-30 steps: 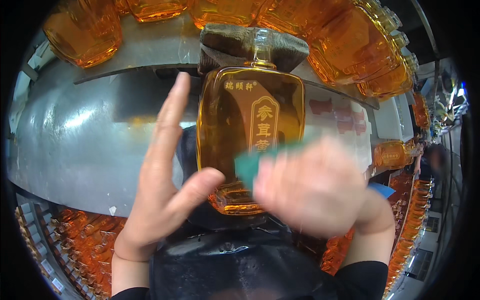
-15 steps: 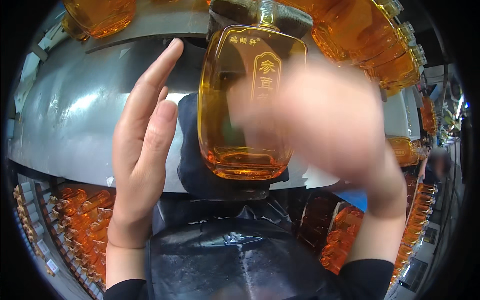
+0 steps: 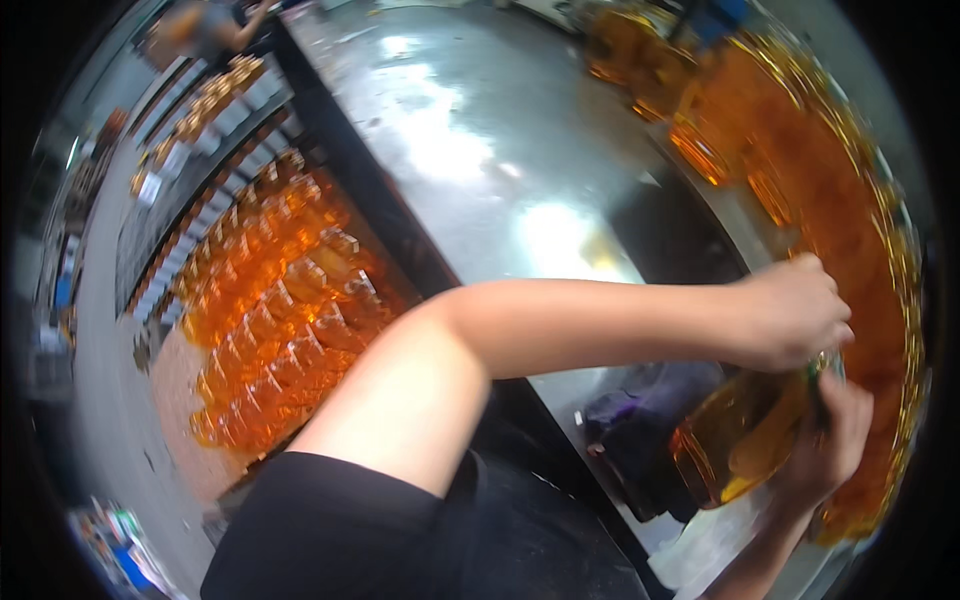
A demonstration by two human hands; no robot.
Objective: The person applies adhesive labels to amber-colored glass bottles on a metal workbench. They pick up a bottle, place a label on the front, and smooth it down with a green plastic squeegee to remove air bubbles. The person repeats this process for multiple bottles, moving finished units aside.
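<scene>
An amber glass bottle [image 3: 735, 440] lies tilted at the lower right, its base toward a dark cloth [image 3: 640, 425] and its neck toward my hands. The fingers of my right hand [image 3: 840, 430] are closed around the neck end. Reaching across from the left, my left hand [image 3: 790, 312] is curled closed just above the neck. Anything between the left fingers is hidden. The bottle's mouth is mostly covered by both hands.
A long row of amber bottles [image 3: 840, 250] stands along the right. Shiny metal tabletop [image 3: 430, 110] stretches away. Left of its dark edge, many amber bottles [image 3: 290, 310] are packed low down. Another person [image 3: 200, 30] is at the far upper left.
The view has swung, so the bottle now appears at lower right. My left hand, earlier open beside the bottle, has come to its neck and closed. My right hand is now at the neck too.
</scene>
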